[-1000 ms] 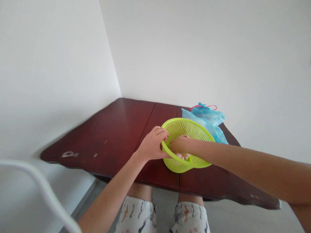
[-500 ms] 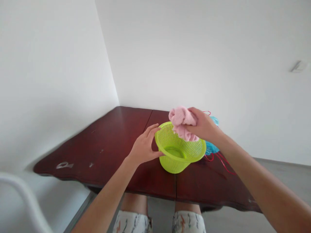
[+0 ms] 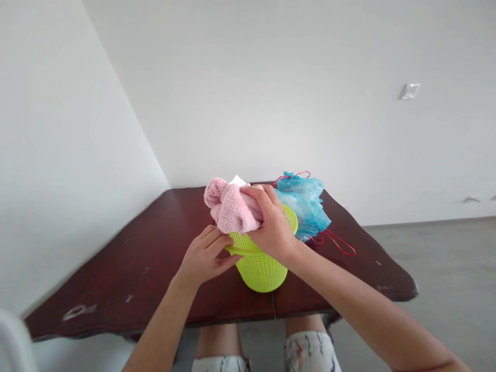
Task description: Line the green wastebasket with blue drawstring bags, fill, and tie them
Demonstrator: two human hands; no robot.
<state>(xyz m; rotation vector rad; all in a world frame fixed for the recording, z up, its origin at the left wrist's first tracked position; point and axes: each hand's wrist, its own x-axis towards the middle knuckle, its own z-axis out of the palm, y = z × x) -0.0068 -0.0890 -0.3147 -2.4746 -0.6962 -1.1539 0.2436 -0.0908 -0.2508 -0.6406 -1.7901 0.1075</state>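
Head view: one pink fluffy cloth (image 3: 234, 209), bundled, gripped in the right hand (image 3: 274, 225) above one lime-green mesh basket (image 3: 263, 273); left hand (image 3: 204, 254), thumb and fingers closed on the basket's rim. Basket upright on dark red counter (image 3: 163, 263); blue plastic bag (image 3: 306, 204), red-stringed, behind at right.

Smooth, perforated plastic is seen in the basket (image 3: 262, 274); over it, fluffy, matt cloth in the bundle (image 3: 234, 209); right of it, thin, glossy plastic in the bag (image 3: 308, 209); beneath it, faintly glossy wood in the table (image 3: 155, 253).
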